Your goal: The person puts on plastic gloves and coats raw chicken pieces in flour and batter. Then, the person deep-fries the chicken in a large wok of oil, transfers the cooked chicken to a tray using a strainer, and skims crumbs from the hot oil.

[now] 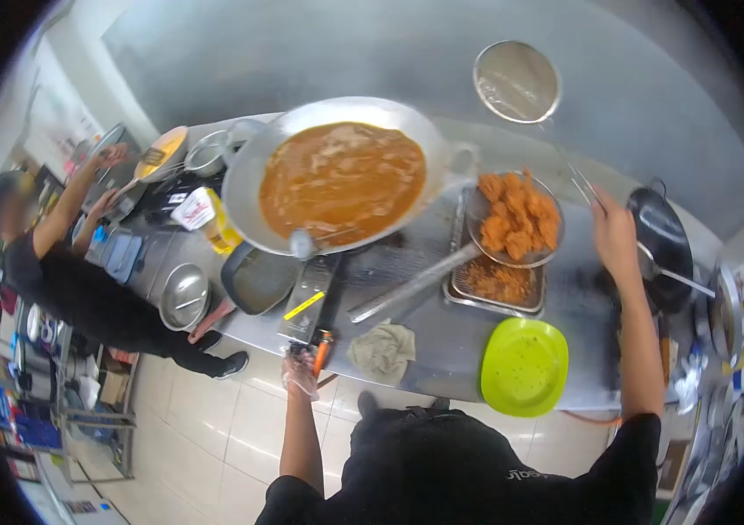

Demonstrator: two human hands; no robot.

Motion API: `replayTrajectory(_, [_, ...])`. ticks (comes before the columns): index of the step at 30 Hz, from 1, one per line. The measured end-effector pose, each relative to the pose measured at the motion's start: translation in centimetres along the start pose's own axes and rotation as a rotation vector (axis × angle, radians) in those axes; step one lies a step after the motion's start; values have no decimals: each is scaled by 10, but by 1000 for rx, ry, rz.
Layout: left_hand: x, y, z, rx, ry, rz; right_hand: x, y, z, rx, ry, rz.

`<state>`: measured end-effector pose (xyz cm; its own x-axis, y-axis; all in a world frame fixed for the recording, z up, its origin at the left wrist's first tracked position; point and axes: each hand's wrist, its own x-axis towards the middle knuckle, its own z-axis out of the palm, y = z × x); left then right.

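My left hand (300, 372), in a clear plastic glove, is closed at the stove's front edge by a black knob, beside an orange lighter-like object (323, 350); what it grips is hidden. Up at the right, my right hand (608, 214) is closed on the handle of a round fine-mesh strainer (518, 81), raised near the back wall. A large wok (245, 188) of bubbling brown oil stands between them, with a ladle (302, 244) at its front rim. Fried pieces (516, 217) fill a perforated skimmer (415, 284) over a metal tray of crumbs (499, 282).
A green plate (524, 367) and a crumpled cloth (382, 352) lie at the front edge. A square pan (258, 278) and a steel bowl (185, 297) stand left, a black wok (660, 245) right. A co-worker (74, 289) handles a yellow-filled pan (164, 154) at far left.
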<state>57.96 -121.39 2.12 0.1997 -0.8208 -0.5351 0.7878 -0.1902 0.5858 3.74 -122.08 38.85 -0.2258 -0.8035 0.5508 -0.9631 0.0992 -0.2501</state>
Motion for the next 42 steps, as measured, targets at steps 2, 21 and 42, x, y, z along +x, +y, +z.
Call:
replayTrajectory(2, [11,7,-18,-7,1,-127,42,-53,13,-86,-50,-108])
replayTrajectory(21, [-16,31,-350,75,643,-189,108,-323,207,-377,-681,-437])
replayTrajectory(42, [95,76,-267,680,280,-126,27,-354,96,116,-719,-427])
